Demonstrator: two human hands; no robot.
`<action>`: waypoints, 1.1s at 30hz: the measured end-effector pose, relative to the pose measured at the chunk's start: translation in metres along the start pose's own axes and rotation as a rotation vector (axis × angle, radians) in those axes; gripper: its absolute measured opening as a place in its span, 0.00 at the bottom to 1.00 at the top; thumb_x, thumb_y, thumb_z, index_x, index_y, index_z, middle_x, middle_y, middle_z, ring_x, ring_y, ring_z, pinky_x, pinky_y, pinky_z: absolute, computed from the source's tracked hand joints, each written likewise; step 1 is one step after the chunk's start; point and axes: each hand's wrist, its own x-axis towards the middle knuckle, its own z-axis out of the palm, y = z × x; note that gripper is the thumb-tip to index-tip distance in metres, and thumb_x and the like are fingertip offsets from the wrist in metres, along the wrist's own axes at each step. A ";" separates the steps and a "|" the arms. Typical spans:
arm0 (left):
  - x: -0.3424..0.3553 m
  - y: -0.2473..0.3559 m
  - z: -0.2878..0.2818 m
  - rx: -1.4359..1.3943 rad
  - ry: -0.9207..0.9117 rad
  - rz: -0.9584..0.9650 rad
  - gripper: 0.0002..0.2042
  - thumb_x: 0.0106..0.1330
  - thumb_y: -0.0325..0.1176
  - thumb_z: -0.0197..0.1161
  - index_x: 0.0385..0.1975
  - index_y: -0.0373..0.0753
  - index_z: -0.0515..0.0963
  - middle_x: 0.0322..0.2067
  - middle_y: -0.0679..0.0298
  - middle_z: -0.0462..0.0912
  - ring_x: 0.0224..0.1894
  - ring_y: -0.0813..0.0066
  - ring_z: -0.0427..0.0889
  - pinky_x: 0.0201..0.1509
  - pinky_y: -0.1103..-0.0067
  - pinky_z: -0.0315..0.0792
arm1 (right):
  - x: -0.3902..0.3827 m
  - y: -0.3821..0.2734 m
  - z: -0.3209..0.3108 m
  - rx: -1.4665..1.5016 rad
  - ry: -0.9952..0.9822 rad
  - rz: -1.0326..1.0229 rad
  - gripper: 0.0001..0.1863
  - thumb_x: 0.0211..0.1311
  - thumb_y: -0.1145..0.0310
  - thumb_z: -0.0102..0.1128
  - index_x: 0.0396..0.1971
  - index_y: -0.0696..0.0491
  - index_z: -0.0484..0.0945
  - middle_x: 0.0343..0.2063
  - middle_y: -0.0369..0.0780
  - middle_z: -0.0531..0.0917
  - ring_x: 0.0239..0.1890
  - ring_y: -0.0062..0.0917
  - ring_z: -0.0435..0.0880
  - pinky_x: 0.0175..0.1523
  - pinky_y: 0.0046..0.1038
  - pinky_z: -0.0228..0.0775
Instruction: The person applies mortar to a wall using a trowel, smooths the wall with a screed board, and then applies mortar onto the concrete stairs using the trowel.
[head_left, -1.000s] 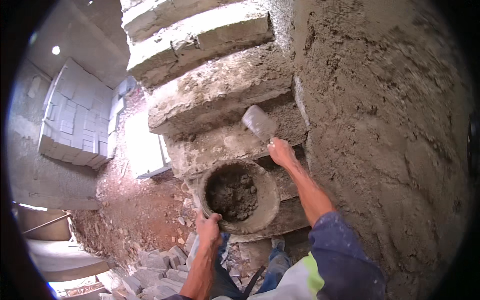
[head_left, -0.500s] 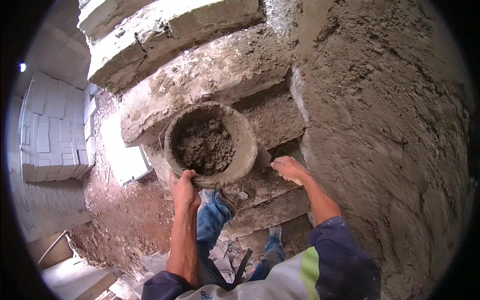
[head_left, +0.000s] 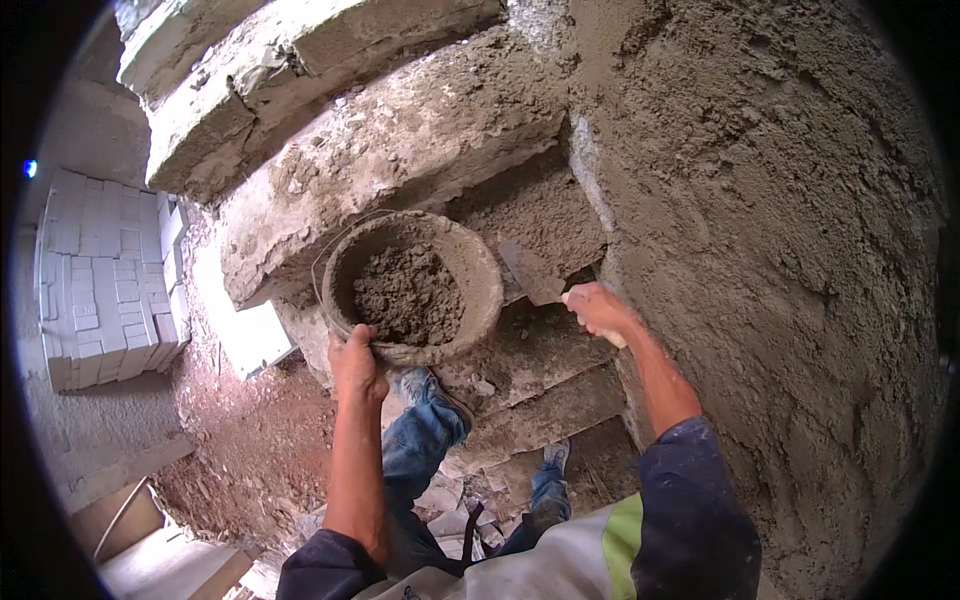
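Observation:
A mortar-caked bucket (head_left: 478,290) with a thin wire handle stands in front of me, apparently against the steps. Crumbly grey-brown mortar (head_left: 408,290) lies inside it. My left hand (head_left: 357,372) is closed on the bucket's near-left rim, thumb over the edge. To the right of the bucket, my right hand (head_left: 600,308) grips a trowel (head_left: 530,272) by its pale handle. The trowel's flat metal blade points up and left, close to the bucket's right rim. Little or no mortar shows on the blade.
Rough steps (head_left: 400,150) rise ahead, strewn with crumbs of mortar. A coarse plastered wall (head_left: 760,270) runs along my right side. Pale blocks (head_left: 105,270) are stacked at the far left, beyond reddish dirt ground (head_left: 255,430). My feet stand on lower steps.
The trowel blade, mostly hidden behind the bucket's right side before, now shows fully beside it. My right hand has moved slightly right and up. The bucket sits slightly further left in the view.

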 end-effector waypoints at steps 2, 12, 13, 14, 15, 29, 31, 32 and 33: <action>-0.001 -0.002 0.001 0.068 -0.007 -0.001 0.15 0.55 0.19 0.53 0.43 0.35 0.68 0.32 0.63 0.74 0.32 0.70 0.75 0.37 0.73 0.75 | 0.004 0.002 -0.017 0.006 0.077 0.067 0.19 0.66 0.55 0.50 0.31 0.58 0.74 0.18 0.37 0.73 0.18 0.23 0.71 0.25 0.32 0.66; -0.015 -0.002 0.010 0.089 -0.124 0.035 0.22 0.53 0.22 0.56 0.52 0.33 0.67 0.42 0.61 0.76 0.42 0.69 0.75 0.48 0.75 0.70 | 0.033 -0.006 0.000 -0.376 0.630 -0.002 0.21 0.65 0.54 0.48 0.40 0.60 0.76 0.34 0.54 0.81 0.38 0.49 0.80 0.44 0.48 0.69; -0.018 -0.002 0.010 0.079 -0.120 0.044 0.22 0.53 0.22 0.56 0.52 0.33 0.67 0.42 0.61 0.76 0.42 0.69 0.75 0.48 0.75 0.70 | 0.026 -0.016 0.003 -0.367 0.643 0.037 0.20 0.64 0.55 0.49 0.39 0.60 0.76 0.35 0.54 0.80 0.40 0.52 0.78 0.45 0.48 0.68; -0.020 -0.002 0.011 0.130 -0.118 0.078 0.22 0.53 0.22 0.56 0.52 0.33 0.67 0.42 0.61 0.76 0.42 0.70 0.74 0.49 0.75 0.70 | 0.018 -0.028 0.004 -0.356 0.672 0.101 0.19 0.63 0.55 0.49 0.37 0.59 0.75 0.36 0.55 0.80 0.42 0.55 0.77 0.47 0.48 0.67; -0.022 -0.003 0.011 0.184 -0.113 0.104 0.22 0.53 0.22 0.56 0.51 0.33 0.67 0.42 0.61 0.76 0.43 0.70 0.74 0.49 0.75 0.69 | 0.003 -0.040 0.005 -0.372 0.649 0.066 0.19 0.63 0.55 0.49 0.37 0.59 0.75 0.36 0.55 0.80 0.42 0.55 0.77 0.47 0.48 0.67; -0.001 -0.007 -0.013 0.041 -0.034 0.035 0.23 0.50 0.20 0.52 0.50 0.33 0.69 0.39 0.61 0.76 0.40 0.72 0.74 0.46 0.77 0.71 | -0.034 -0.008 0.015 -0.488 0.375 0.141 0.21 0.62 0.57 0.48 0.41 0.61 0.76 0.38 0.61 0.78 0.43 0.56 0.77 0.47 0.49 0.69; -0.001 -0.007 -0.016 0.024 -0.040 0.008 0.23 0.50 0.19 0.52 0.51 0.33 0.69 0.39 0.61 0.76 0.39 0.72 0.74 0.46 0.77 0.71 | -0.005 -0.006 0.016 -0.464 0.396 0.061 0.21 0.62 0.57 0.48 0.40 0.61 0.77 0.38 0.61 0.78 0.44 0.55 0.77 0.48 0.49 0.69; -0.001 -0.006 -0.017 0.016 -0.047 -0.014 0.23 0.50 0.19 0.52 0.51 0.33 0.68 0.39 0.61 0.76 0.39 0.71 0.74 0.46 0.77 0.71 | 0.016 -0.011 0.013 -0.445 0.365 0.082 0.21 0.62 0.57 0.48 0.39 0.62 0.78 0.38 0.61 0.78 0.45 0.54 0.78 0.49 0.49 0.68; -0.001 -0.006 -0.016 0.021 -0.068 0.027 0.23 0.52 0.20 0.52 0.52 0.33 0.68 0.40 0.61 0.76 0.39 0.71 0.75 0.46 0.77 0.71 | 0.037 -0.015 0.008 -0.460 0.372 0.038 0.21 0.62 0.57 0.48 0.39 0.62 0.78 0.38 0.61 0.78 0.45 0.54 0.78 0.49 0.49 0.68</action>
